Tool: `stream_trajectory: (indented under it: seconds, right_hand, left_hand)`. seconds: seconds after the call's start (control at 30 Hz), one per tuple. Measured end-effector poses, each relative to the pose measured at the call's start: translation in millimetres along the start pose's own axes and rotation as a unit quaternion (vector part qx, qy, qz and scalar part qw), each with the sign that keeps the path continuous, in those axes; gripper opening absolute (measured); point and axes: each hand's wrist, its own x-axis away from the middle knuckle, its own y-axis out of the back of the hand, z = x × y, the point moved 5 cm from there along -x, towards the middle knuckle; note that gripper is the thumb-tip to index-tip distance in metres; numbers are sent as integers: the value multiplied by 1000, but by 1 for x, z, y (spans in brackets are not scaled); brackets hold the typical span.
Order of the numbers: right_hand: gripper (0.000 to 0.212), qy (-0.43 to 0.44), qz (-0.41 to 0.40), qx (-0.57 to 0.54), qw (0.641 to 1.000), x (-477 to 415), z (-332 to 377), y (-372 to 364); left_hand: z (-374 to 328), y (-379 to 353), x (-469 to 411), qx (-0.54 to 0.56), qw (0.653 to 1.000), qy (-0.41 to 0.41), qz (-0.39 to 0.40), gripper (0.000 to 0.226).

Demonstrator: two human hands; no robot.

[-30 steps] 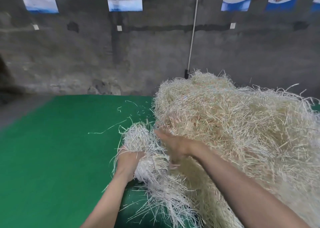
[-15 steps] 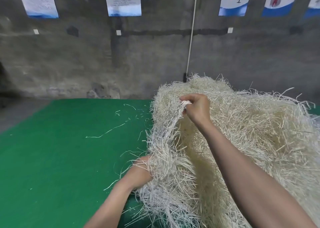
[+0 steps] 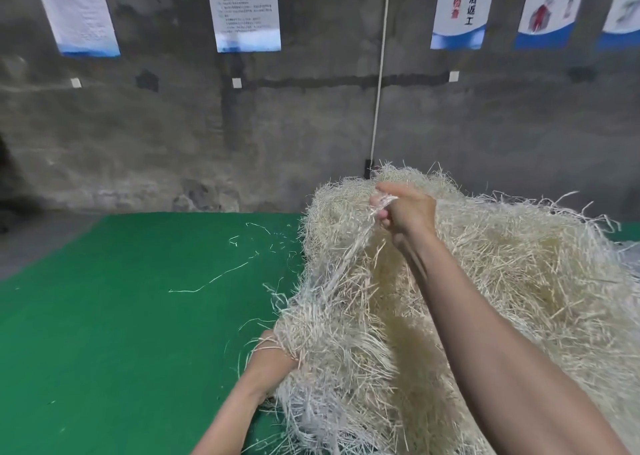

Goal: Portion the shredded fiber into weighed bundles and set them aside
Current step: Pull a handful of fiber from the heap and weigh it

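A big pale heap of shredded fiber [image 3: 502, 281] fills the right half of the head view, lying on a green mat [image 3: 121, 316]. My right hand [image 3: 405, 212] is raised above the heap and pinches the top of a stretched tuft of fiber strands [image 3: 346, 264]. Lower down, at the heap's left edge, my left hand [image 3: 273, 354] grips the bottom of the same clump; its fingers are mostly buried in fiber. The clump [image 3: 329, 350] hangs spread between the two hands.
Loose stray strands [image 3: 207, 281] lie on the mat left of the heap. A grey concrete wall [image 3: 173, 143] with hanging posters [image 3: 246, 8] stands behind, and a white cord [image 3: 379, 74] runs down it. Bare grey floor [image 3: 31, 243] borders the mat at the far left.
My right hand rose from beside the left hand to the top of the heap, drawing a tuft of fiber upward. The left hand stayed low, holding the clump's base.
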Motion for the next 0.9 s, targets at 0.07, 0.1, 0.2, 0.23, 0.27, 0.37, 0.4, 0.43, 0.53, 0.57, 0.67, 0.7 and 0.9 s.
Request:
stream_trajectory:
  seconds: [0.07,0.1,0.2,0.23,0.27,0.37,0.4,0.43,0.53,0.57,0.67,0.7,0.9]
  right_hand:
    - [31,-47,-7,-114,992,-2,8,4]
    - [29,-42,-23,-171,984,-6,17,9]
    - [29,1,-47,-210,977,-19,40,14]
    - [31,8,-32,-182,983,-19,40,9]
    - [33,17,-7,-151,988,-18,37,2]
    - [35,92,43,48,994,-4,9,-11]
    - [31,124,79,178,973,4,-7,-17]
    - [23,135,146,330,923,15,-27,-26]
    - [66,73,325,643,690,37,-88,-40]
    - [79,92,317,665,670,38,-83,-44]
    - [47,176,295,597,725,33,-50,-64]
    - [31,157,321,594,721,34,-52,-68]
    - [28,50,438,620,648,41,-145,-37]
  left_hand:
    - [13,2,4,48,998,40,-11,35]
    - [26,3,8,70,994,81,-29,31]
    - [54,0,24,139,970,196,-45,28]
    - [51,-3,26,160,967,197,-38,22]
    - [44,-2,24,179,965,187,-36,22]
    - [7,13,10,232,962,127,-67,34]
    - [-7,19,6,240,963,98,-73,36]
    - [-21,26,4,254,961,71,-79,39]
    - [-62,44,8,282,955,12,-87,40]
    - [-75,48,12,274,959,3,-77,33]
    - [-102,55,24,161,986,-42,-29,14]
    - [-109,56,28,112,992,-50,-11,21]
    - [-137,92,4,281,949,-56,-133,10]
